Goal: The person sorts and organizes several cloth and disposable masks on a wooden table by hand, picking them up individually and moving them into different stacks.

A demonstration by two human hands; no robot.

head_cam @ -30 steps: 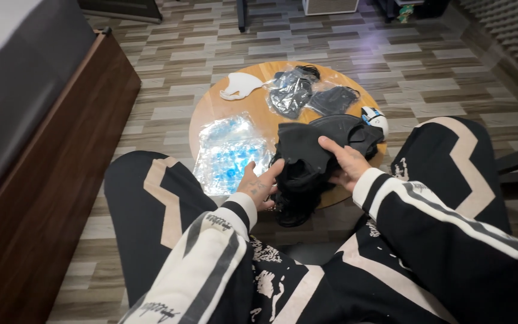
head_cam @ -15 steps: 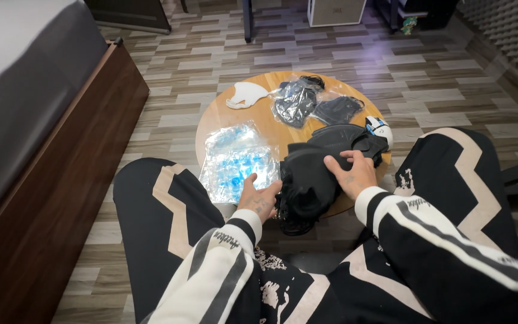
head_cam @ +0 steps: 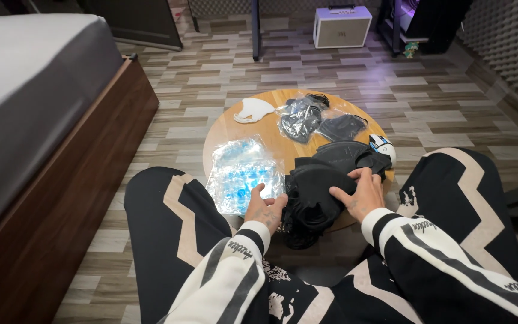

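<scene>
A pile of black fabric masks (head_cam: pixel 322 186) lies on the near right part of a small round wooden table (head_cam: pixel 226 129). My right hand (head_cam: pixel 358 193) rests on the pile's right side, fingers spread and pinching the cloth. My left hand (head_cam: pixel 265 207) holds the pile's left edge, beside a stack of clear plastic bags (head_cam: pixel 244 174). Farther back lie a bagged black mask (head_cam: pixel 300 117), a loose dark mask (head_cam: pixel 340 127) and a white mask (head_cam: pixel 253 110). A white and blue item (head_cam: pixel 384 147) sits at the table's right rim.
A bed with a grey mattress and a dark wooden frame (head_cam: pixel 61 198) runs along the left. My knees in black trousers flank the table. A white box-shaped speaker (head_cam: pixel 342 27) and a dark pole (head_cam: pixel 256 30) stand on the patterned floor behind.
The view has tilted up, showing more of the floor. Both hands have stayed on the black pile, with my right hand sliding slightly along its right side.
</scene>
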